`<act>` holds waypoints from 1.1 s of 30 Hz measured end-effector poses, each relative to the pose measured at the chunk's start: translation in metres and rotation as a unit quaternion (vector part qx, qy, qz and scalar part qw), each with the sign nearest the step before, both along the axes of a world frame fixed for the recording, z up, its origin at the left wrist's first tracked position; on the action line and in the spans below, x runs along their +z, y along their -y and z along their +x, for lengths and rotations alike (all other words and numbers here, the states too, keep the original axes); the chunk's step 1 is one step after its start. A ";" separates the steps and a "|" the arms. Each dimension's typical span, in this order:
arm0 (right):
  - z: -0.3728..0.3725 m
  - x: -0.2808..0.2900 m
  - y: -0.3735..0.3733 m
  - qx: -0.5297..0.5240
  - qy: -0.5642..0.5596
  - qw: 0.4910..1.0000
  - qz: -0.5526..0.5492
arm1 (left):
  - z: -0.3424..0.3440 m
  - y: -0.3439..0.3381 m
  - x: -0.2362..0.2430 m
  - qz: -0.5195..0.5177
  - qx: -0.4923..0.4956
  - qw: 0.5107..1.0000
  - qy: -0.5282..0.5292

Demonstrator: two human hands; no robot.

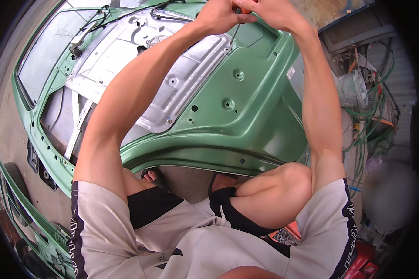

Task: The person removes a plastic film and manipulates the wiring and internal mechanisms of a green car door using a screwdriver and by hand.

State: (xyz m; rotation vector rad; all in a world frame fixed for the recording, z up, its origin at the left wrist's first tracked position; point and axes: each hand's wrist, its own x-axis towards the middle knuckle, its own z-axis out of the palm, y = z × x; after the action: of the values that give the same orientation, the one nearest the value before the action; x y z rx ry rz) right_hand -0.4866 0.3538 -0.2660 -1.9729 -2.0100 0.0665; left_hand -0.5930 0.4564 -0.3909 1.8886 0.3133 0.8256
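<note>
Left hand [219, 17] and right hand [274, 13] are kinda curling round an orange-handled screwdriver [236, 31] by the right edge of the silver door panel [186, 69].

Separate green panel [57, 242] at lower left, tangled green hoses [367, 113] at right, red object [362, 264] lower right

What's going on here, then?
Someone sits or squats beside a green car door, arms stretched over it. Their left hand and right hand meet at a thin-shafted tool, which points toward the edge of the silver panel on the door. The picture's top edge crops the hands, so the exact grip is unclear.
</note>
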 end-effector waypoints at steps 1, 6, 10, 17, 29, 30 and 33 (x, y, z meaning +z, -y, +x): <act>-0.008 0.007 0.002 -0.079 0.077 0.994 -0.018 | -0.003 0.008 0.006 0.026 0.025 0.999 0.011; 0.018 -0.008 -0.004 -0.059 0.173 0.981 0.071 | 0.000 0.029 0.029 0.059 0.106 0.988 -0.097; 0.017 0.000 -0.002 0.031 0.055 0.998 0.009 | 0.001 0.009 0.007 0.095 0.017 0.995 0.009; 0.009 -0.014 0.009 0.017 -0.023 0.998 0.060 | -0.001 0.013 0.015 0.089 0.094 0.991 -0.031; 0.018 -0.033 -0.006 0.046 -0.351 0.933 0.060 | -0.005 0.000 -0.047 0.204 -0.010 0.935 -0.291; 0.015 -0.044 -0.008 0.032 -0.358 0.930 0.078 | -0.006 0.005 -0.058 0.199 -0.002 0.935 -0.294; 0.049 -0.064 -0.022 -0.032 -0.183 0.971 0.152 | 0.004 0.012 -0.054 0.164 0.017 0.938 -0.306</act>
State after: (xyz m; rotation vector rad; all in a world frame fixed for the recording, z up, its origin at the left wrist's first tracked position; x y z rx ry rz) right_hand -0.4377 0.3760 -0.3297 -1.6872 -1.6139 0.0946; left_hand -0.5893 0.4446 -0.4450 2.4410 0.6183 0.2948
